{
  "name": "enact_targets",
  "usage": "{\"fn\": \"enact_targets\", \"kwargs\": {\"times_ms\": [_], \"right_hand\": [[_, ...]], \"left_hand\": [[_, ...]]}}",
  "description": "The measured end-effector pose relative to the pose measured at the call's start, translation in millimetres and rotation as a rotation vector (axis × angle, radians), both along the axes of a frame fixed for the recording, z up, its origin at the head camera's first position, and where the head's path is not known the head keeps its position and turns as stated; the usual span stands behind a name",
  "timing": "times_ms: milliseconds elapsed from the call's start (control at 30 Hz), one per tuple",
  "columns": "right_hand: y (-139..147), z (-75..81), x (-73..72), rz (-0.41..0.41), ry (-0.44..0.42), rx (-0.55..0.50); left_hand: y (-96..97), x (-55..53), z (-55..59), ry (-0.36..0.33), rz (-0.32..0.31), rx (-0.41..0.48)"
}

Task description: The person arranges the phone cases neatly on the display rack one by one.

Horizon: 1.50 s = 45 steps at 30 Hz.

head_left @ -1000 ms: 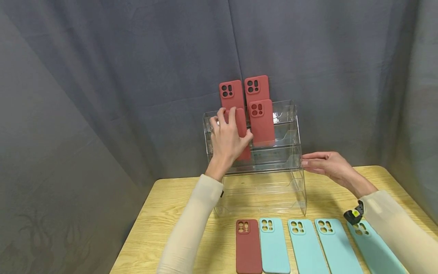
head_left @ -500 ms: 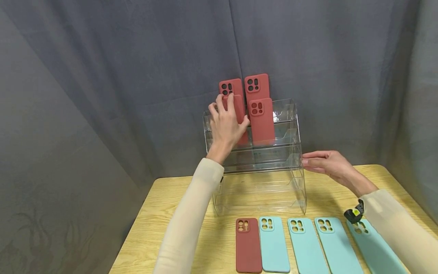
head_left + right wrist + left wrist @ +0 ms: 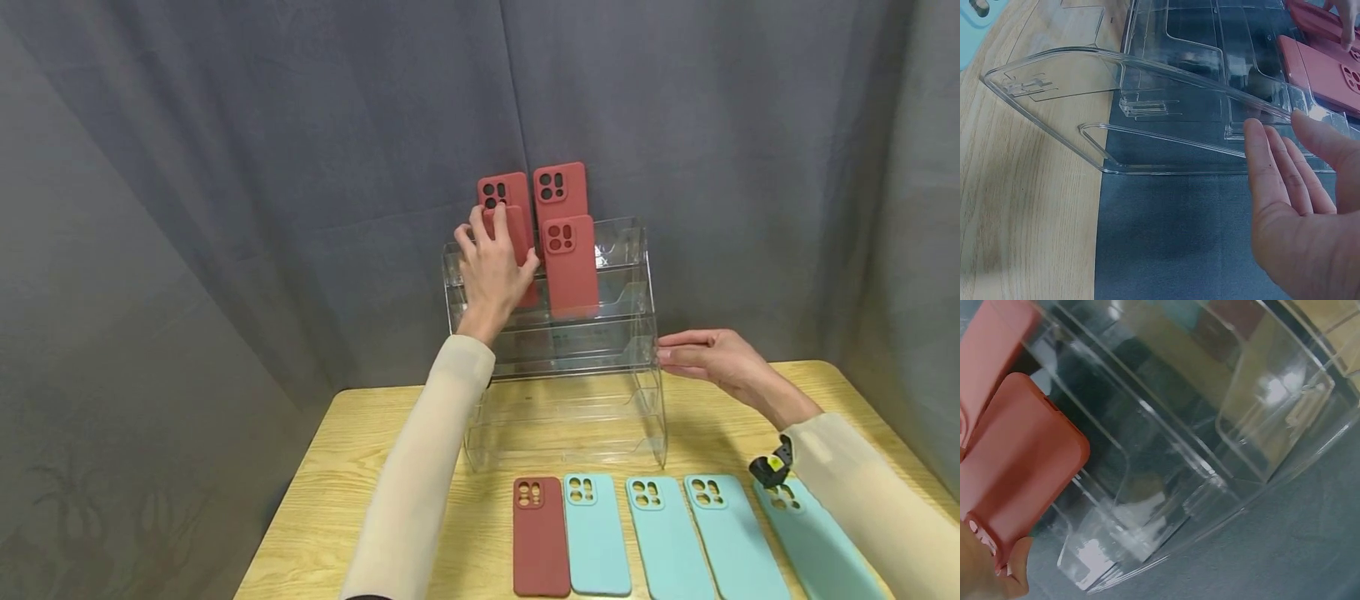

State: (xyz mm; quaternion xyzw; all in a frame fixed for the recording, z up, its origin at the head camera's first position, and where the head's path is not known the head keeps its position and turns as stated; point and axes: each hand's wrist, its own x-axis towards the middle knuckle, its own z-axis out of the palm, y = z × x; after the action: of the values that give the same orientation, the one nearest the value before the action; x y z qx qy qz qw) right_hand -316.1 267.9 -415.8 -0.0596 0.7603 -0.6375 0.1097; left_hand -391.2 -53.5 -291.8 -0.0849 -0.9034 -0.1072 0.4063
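Red cases [image 3: 572, 271]: five; turquoise cases [image 3: 597, 537]: four (left grip [image 3: 491, 271] around one red, right grip [image 3: 723, 358] straight-fingered)

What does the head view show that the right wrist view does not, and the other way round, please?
Only the head view shows the dark red case lying on the table and the cream sleeves. Only the right wrist view shows small tab joints on the side of the clear rack. Both show the rack, red cases, the right hand, the left hand, the table and at least part of a light blue case.
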Motion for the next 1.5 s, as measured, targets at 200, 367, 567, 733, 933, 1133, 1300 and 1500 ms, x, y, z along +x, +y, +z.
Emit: {"fn": "enact_targets", "kwargs": {"times_ms": [200,367,567,733,933,1133,1300,1500], "right_hand": [[-2.5,1.2,2.9,0.008,-0.001,-0.022],[-2.4,2.7,3.9,0.012,-0.003,-0.034],[-2.0,2.7,4.1,0.005,0.000,-0.018],[-3.3,1.1,4.5,0.002,-0.005,-0.020],[-3.3,0.7,7.0,-0.001,-0.007,-0.035],[-4.0,1.2,8.0,-0.004,-0.005,-0.024],[-3.9,0.9,7.3,-0.006,-0.004,-0.020],[-4.7,-0.1,6.2,-0.004,-0.003,-0.018]], "left_hand": [[-3.0,-2.4,-10.4,-0.010,0.020,-0.025],[-3.7,-4.1,-16.9,-0.004,0.028,-0.016],[-1.0,-4.1,-21.7,-0.041,0.022,-0.024],[-0.4,-2.0,-26.1,-0.060,0.025,-0.019],[1.4,-1.6,-28.7,-0.057,0.022,-0.016],[3.8,-1.0,-29.0,-0.049,0.026,-0.046],[4.3,-0.7,-31.3,-0.053,0.018,-0.061],[1.1,2.8,-35.8,-0.097,0.001,-0.060]]}}
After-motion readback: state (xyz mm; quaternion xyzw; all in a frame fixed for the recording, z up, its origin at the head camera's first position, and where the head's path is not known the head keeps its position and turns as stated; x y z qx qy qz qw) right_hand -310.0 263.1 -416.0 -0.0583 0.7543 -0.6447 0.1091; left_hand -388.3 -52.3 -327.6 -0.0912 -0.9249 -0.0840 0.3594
